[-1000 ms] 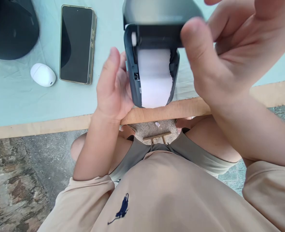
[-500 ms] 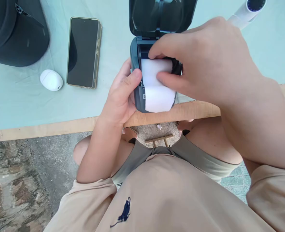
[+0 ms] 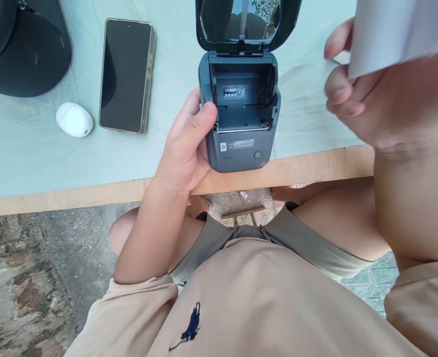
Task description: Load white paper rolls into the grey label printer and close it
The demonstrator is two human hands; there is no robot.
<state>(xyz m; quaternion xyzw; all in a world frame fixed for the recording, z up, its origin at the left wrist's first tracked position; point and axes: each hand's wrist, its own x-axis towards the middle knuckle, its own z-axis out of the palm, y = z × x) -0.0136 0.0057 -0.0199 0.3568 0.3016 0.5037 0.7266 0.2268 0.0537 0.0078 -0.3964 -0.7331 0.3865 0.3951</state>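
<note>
Sitting at the near edge of the table [image 3: 92, 193], on a pale green cloth [image 3: 26, 148], is a small dark grey label printer [image 3: 241, 144]. Lid [image 3: 246, 22] hinged up and back, glossy inside, reflecting trees. Paper bay bare, with a small white-on-dark sticker on its back wall; print too small to read. Front panel: Bluetooth mark, faint grey label strip, round power button. Left hand [image 3: 185, 148] wrapped around the printer's left side, thumb on its top edge. Right hand [image 3: 367, 99] raised to the right, fingers curled around a white paper roll [image 3: 397, 32]. Left of the printer: a phone [image 3: 126, 74], a white oval case [image 3: 74, 120], a black cap [image 3: 22, 49].
</note>
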